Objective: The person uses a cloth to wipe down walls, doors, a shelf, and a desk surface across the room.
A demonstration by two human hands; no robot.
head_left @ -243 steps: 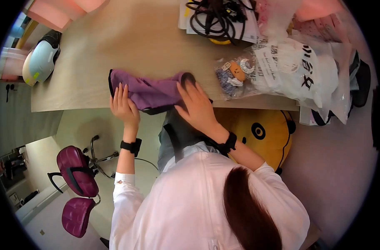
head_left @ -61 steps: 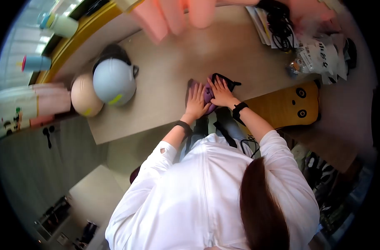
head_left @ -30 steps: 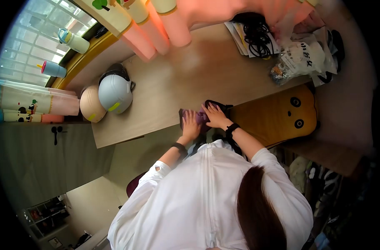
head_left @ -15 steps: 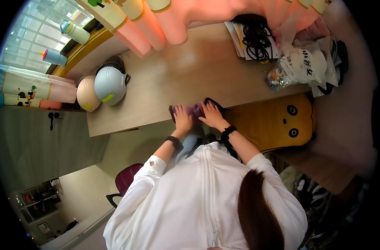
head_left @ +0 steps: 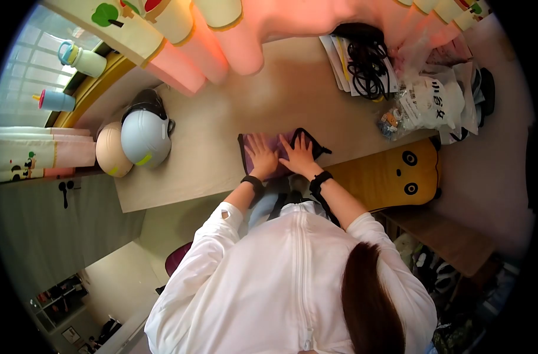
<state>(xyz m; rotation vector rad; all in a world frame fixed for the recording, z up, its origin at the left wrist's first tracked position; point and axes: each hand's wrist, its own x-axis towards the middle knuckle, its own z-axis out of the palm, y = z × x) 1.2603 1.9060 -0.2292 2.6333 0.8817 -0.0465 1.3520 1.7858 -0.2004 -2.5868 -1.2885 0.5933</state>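
Observation:
A purple cloth piece with black edging lies flat near the front edge of the desk. My left hand presses on its left half, palm down with the fingers stretched out. On its right half rests my right hand, also flat with fingers spread. A black pointed corner or strap sticks out beyond the right hand. Both hands cover much of the cloth, so its exact kind cannot be made out. Black bands circle both wrists.
The wooden desk holds two helmets, one light blue and one beige, at the left. Papers with a coiled black cable and plastic bags stand at the back right. A yellow panda-faced cushion sits by the front edge.
The purple cloth, bunched at the desk edge before, now lies spread farther onto the desk. Both hands have moved slightly forward and flattened on it. The camera view has shifted a little.

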